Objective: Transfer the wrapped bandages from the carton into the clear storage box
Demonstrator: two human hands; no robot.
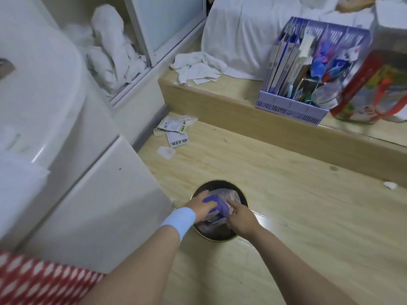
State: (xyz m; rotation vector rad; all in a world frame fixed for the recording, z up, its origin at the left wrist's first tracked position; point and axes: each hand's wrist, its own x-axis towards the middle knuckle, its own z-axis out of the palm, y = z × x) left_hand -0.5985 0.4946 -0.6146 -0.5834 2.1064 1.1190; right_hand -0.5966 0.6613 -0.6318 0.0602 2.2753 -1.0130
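Purple packet (217,205) gripped by left hand (201,207); right hand (241,217) fingers (230,205) touch it.

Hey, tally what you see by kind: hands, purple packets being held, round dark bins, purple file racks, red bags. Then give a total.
Hands: 2, left hand and right hand
Purple packet, gripped by the left hand: 1
Round dark bin: 1
Purple file rack: 1
Red bag: 1
Total: 6

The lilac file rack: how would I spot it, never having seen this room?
Look for the low wooden platform across the room's far side. Towards its right end stands the rack, stuffed with folders and pens. It alone is lilac slotted plastic, with a red printed bag beside it on the right.
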